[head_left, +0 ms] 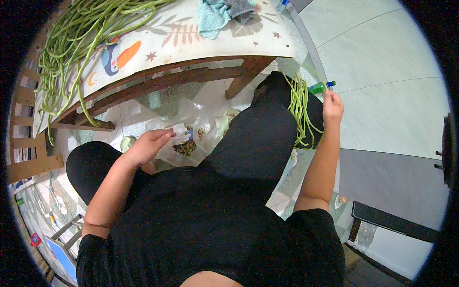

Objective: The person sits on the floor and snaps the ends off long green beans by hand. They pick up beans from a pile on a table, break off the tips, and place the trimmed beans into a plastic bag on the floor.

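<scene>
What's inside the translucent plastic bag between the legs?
Small brown and green scraps show inside the plastic bag. What lies beneath them is covered, and the left hand hides some of the bag.

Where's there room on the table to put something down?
The table has bare room between the beans and the teal towel, and below that towel toward its front edge and right corner. The left end is crowded, heaped with beans, and the gray towel lies right beside the teal one.
</scene>
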Available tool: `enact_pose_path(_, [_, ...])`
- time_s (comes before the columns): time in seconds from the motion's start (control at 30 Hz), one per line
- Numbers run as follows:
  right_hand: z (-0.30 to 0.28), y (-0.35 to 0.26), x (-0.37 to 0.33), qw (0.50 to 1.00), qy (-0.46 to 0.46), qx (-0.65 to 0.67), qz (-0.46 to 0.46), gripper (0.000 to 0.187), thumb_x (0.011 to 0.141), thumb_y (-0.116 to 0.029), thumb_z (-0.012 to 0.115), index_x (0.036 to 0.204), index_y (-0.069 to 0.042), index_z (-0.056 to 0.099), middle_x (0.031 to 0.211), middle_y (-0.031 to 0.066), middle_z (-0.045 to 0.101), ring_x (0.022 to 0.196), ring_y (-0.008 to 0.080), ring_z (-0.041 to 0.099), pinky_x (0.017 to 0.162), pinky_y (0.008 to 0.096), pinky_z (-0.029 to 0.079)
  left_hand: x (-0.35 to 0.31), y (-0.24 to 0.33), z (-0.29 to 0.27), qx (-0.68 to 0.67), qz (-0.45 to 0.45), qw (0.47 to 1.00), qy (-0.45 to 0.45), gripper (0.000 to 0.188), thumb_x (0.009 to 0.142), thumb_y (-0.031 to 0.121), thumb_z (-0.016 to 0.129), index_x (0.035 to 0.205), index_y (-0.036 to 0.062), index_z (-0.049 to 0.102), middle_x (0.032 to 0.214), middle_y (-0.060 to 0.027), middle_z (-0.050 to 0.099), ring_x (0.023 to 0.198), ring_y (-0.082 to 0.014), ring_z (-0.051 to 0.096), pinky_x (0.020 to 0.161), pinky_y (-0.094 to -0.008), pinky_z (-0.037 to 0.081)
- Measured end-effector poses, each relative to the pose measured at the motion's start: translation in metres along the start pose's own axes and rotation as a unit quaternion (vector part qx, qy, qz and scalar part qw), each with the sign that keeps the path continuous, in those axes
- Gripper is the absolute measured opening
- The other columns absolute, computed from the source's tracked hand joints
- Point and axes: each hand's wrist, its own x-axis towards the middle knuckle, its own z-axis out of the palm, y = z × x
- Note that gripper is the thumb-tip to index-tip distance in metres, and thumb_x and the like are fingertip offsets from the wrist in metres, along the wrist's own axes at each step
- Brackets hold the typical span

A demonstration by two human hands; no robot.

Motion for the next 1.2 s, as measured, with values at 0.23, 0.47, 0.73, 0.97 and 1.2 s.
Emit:
enact_pose_path(0.23, [0.068,0.119,0.008,0.995,-0.043,-0.085,-0.008,0.037,0.081,-0.029,0.046,0.104,-0.001,0.053,0.101,0.0194,0.056,0.096,0.0311,0.052,0.081,0.0355,0.040,-0.022,0.037,0.000,0.030,0.087,0.996,-0.001,0.029,0.086,0.020,0.046,0.109,0.0038,0.053,0.102,-0.0112,0.058,0.095,-0.0188,0.053,0.085,-0.0290,0.039])
enact_pose_path(0.47, [0.123,0.222,-0.027,0.957,-0.218,-0.150,0.116,0.035,0.081,-0.028,0.044,0.100,0.000,0.053,0.095,0.0196,0.055,0.085,0.0358,0.052,0.074,0.0428,0.041,-0.026,0.075,-0.051,0.161,0.274,0.930,0.184,0.022,0.083,0.016,0.051,0.100,0.0033,0.057,0.098,-0.0098,0.060,0.092,-0.0175,0.056,0.081,-0.0307,0.043])
enact_pose_path(0.73, [0.096,0.138,-0.015,0.971,-0.109,-0.211,-0.015,0.032,0.080,-0.022,0.049,0.101,0.002,0.054,0.107,0.0196,0.051,0.098,0.0325,0.048,0.085,0.0387,0.038,-0.005,0.088,-0.156,0.251,0.301,0.735,0.553,0.021,0.074,0.009,0.052,0.092,0.0003,0.058,0.099,-0.0154,0.057,0.091,-0.0325,0.053,0.081,-0.0363,0.042])
enact_pose_path(0.97, [0.046,-0.049,-0.024,0.989,-0.072,0.100,-0.078,0.027,0.083,-0.015,0.048,0.104,0.001,0.053,0.104,0.0145,0.053,0.097,0.0239,0.050,0.085,0.0301,0.037,0.014,0.097,-0.200,0.413,0.110,0.739,0.521,0.029,0.075,0.013,0.052,0.103,0.0056,0.054,0.095,-0.0146,0.057,0.092,-0.0310,0.052,0.086,-0.0390,0.037])
enact_pose_path(1.2, [0.042,-0.202,-0.092,0.888,-0.204,0.198,-0.360,0.021,0.080,-0.006,0.051,0.099,-0.001,0.057,0.099,0.0112,0.057,0.093,0.0206,0.054,0.082,0.0279,0.041,0.001,0.098,-0.173,0.437,0.199,0.697,0.532,0.014,0.072,0.016,0.054,0.081,0.0098,0.063,0.078,-0.0086,0.058,0.079,-0.0264,0.055,0.082,-0.0379,0.038])
